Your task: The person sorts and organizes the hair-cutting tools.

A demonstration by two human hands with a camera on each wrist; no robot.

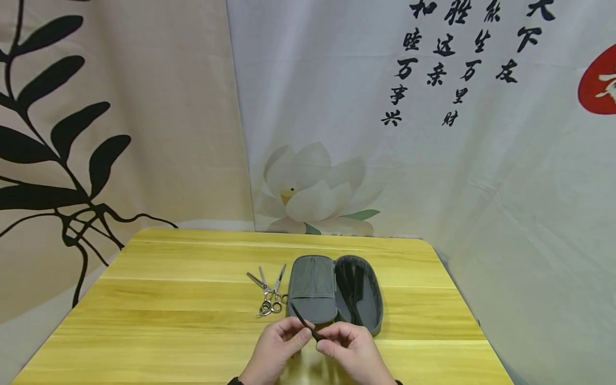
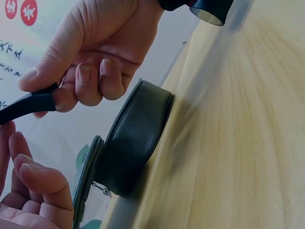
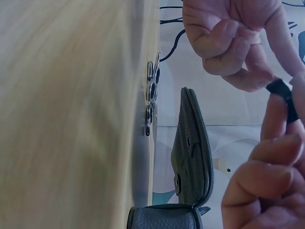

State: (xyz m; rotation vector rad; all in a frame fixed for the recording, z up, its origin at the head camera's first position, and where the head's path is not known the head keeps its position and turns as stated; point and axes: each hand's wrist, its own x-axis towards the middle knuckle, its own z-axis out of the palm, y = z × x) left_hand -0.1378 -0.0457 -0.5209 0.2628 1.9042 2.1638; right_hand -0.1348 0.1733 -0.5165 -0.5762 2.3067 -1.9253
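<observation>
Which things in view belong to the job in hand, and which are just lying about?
In the job:
slim black item, held in left hand and right hand
open grey case, just beyond the hands, likely part of it

Lying about, it seems:
scissors left of the case, untouched
black things inside the case, untouched
printed backdrop

Blocked ahead by the case (image 1: 314, 311) and farther left by the scissors (image 1: 267, 290); apparently too tight between the two to slip through. Passable over the table (image 1: 144, 326) on either side.
</observation>
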